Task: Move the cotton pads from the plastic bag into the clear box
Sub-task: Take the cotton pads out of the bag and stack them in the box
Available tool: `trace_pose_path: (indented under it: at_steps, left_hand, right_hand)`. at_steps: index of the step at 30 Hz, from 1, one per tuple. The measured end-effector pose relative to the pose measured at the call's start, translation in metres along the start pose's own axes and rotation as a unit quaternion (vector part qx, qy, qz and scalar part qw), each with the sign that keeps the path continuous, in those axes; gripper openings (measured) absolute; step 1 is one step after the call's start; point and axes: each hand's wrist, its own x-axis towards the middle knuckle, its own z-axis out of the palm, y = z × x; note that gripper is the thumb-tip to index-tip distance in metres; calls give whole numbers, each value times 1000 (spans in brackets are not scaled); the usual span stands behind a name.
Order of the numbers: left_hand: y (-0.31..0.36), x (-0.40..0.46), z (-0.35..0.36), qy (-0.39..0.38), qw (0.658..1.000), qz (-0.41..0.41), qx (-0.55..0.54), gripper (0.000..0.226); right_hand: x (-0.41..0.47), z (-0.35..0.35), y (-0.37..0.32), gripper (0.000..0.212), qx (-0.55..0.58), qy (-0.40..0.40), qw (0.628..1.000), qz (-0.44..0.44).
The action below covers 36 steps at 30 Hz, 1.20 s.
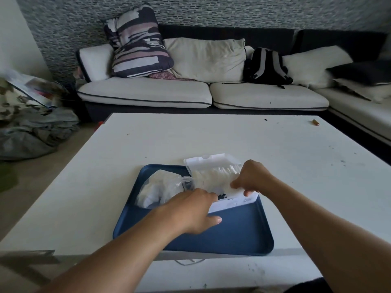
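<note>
White table (232,140), blue tray (232,233) at its near edge. On the tray: clear box (228,203), lid up, half-filled; plastic bag (160,189) just left. Cotton pads (213,178) are light, soft, easily scattered; pinch stacks by their edges. Your right hand (251,178) grips a stack in the box; your left hand (194,210) reaches alongside, its grasp hidden.

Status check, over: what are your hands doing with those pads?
Both hands at clear box, pads inside. Bag beside it on blue tray. Nothing blocking.
</note>
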Motion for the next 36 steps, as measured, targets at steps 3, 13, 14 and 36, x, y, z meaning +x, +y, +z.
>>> trace_pose_path:
  at_steps: [3,13,14,36]
  left_hand:
    - [-2,0,0,5,1000,3,-12,43]
    - [1,-3,1,20,1000,11,0,39]
    - [2,-4,1,21,1000,13,1,40]
    - [-12,-20,-32,112,984,26,-135,24]
  right_hand:
    - [0,9,-3,24,-64,41,997,-25]
    - [-4,20,-7,27,-212,119,970,-24]
    - [-4,20,-5,31,-211,115,971,-16]
    - [-38,-12,-28,23,-8,-195,967,-164]
